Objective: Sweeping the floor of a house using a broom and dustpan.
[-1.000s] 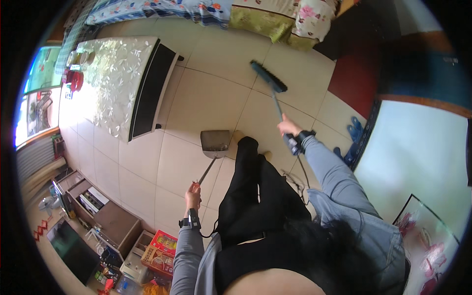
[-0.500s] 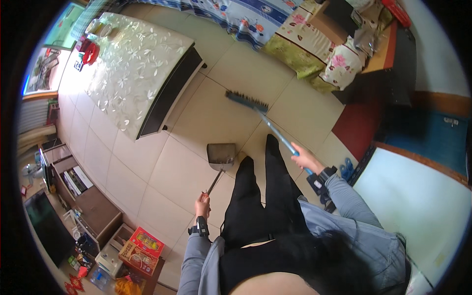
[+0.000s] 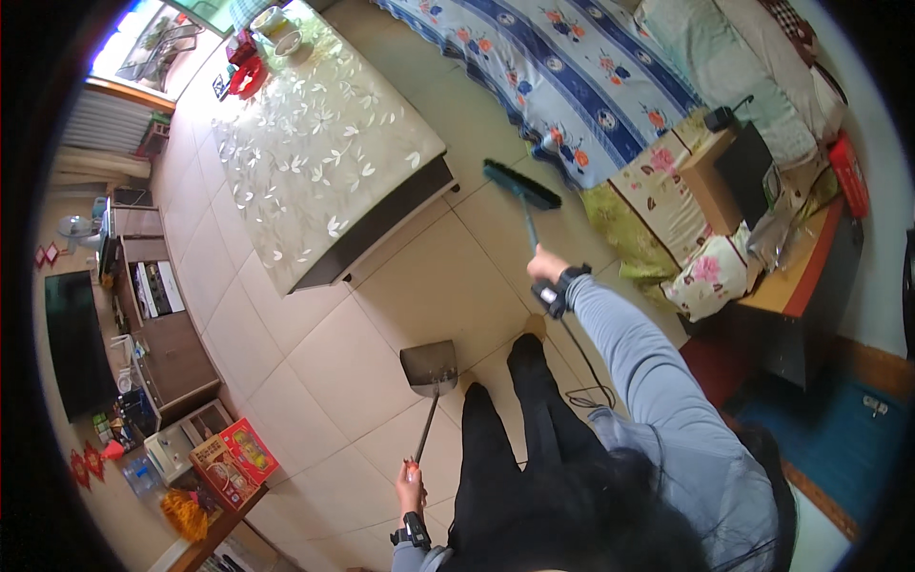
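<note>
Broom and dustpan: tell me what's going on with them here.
The person's right hand grips the handle of the broom, whose dark bristled head is out in front, between the corner of the leaf-patterned table and the bed. The left hand holds the dustpan by its long handle, its pan near the left foot. The broom head and pan are well apart.

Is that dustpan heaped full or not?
Not heaped: the dustpan, held by the left hand, shows no pile inside; small bits I cannot tell.
</note>
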A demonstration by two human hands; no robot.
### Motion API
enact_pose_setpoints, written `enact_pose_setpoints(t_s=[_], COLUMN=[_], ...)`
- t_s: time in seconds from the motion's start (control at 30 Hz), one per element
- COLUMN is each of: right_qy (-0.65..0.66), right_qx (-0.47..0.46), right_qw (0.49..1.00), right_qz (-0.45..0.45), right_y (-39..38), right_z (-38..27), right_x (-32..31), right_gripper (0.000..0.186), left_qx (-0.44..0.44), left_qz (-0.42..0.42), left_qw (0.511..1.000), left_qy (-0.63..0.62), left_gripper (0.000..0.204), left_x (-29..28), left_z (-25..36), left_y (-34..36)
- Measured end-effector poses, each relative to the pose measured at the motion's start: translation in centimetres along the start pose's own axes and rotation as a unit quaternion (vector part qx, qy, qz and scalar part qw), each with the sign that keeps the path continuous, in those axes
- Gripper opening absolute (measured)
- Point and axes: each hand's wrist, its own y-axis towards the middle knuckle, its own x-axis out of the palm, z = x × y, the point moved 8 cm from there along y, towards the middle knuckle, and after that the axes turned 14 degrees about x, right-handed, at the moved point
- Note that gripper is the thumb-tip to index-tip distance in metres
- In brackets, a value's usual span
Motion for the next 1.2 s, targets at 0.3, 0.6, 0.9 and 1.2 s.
enact_pose_setpoints(t_s=[0.3,0.6,0.9,1.2], right_qy=[0.122,0.205,0.231,-0.054], right_qx=[0.176,0.067,0.079,0.027], right_qw=[0.967,0.973,0.970,0.998], right_qz=[-0.141,-0.086,0.001,-0.023], right_y=[-16.7,-26.8,-15.9,-16.6], right_z=[2.3,5.2,-2.9,-11.3], right_x=[7.6,9.3,4.9,16.5], right_gripper=[0.080,0.065,0.066,0.069], left_qx=[-0.055,0.006,0.003,0.038], left_qz=[0.034,0.002,0.009,-0.004], left_qw=[0.998,1.000,0.999,0.998], left_qy=[-0.013,0.017,0.031,0.042], left_gripper=[0.039,0.039,0.043,0.041], left_x=[2.7,2.9,2.2,1.5], left_z=[-0.9,-4.3,-8.5,-11.8], left_y=[-2.5,-1.0,-3.2,-3.4])
